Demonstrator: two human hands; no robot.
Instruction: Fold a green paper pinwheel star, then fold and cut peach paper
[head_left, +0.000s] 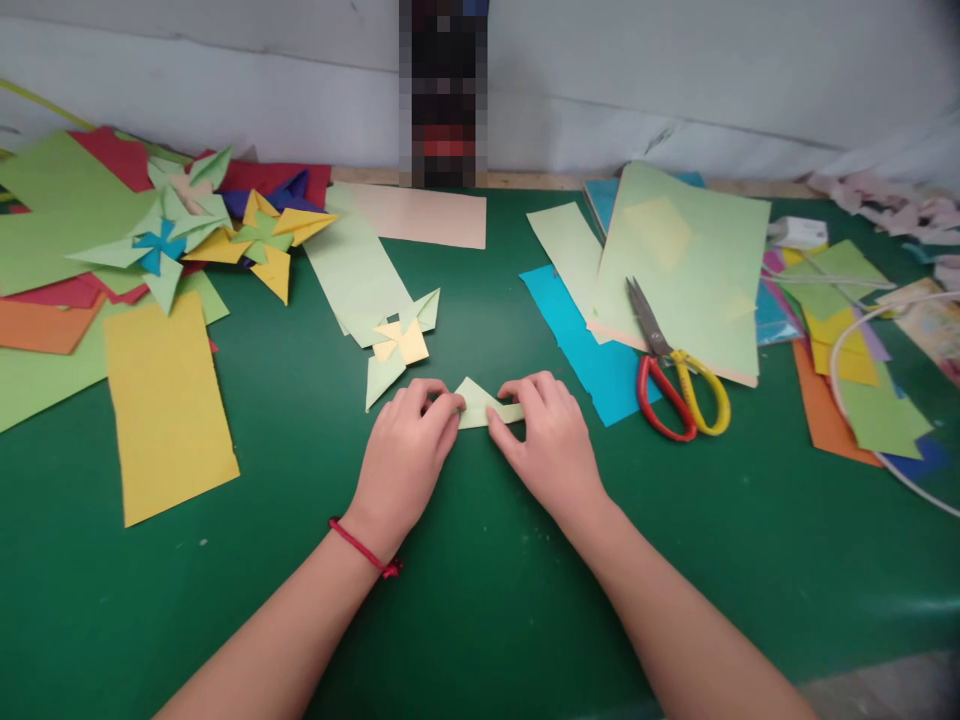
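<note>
We have a small folded pale green paper [472, 408] near the middle of the surface [480, 600], low and flat between both hands. Our left hand [405, 450] pinches its left end, thumb and forefinger brought together; our right hand [559, 445] has its fingers drawn narrow over the right part, where a slim strip runs under them.

If our two hands press or pull unevenly, the point in the middle could skew and the crease could set off line. The piece is small, so our fingertips cover much of its edges, and a misaligned layer could go unnoticed. A hard tug from either side might tear it along a fold.

Just beyond our left hand lies a green and yellow folded paper shape [401, 342]; if our knuckles drift far and left, they could nudge it or crush an arm. Scissors [660, 350] lie to the right, blades parted and pointing far, so a careless sweep of our right arm could meet their handles.
</note>
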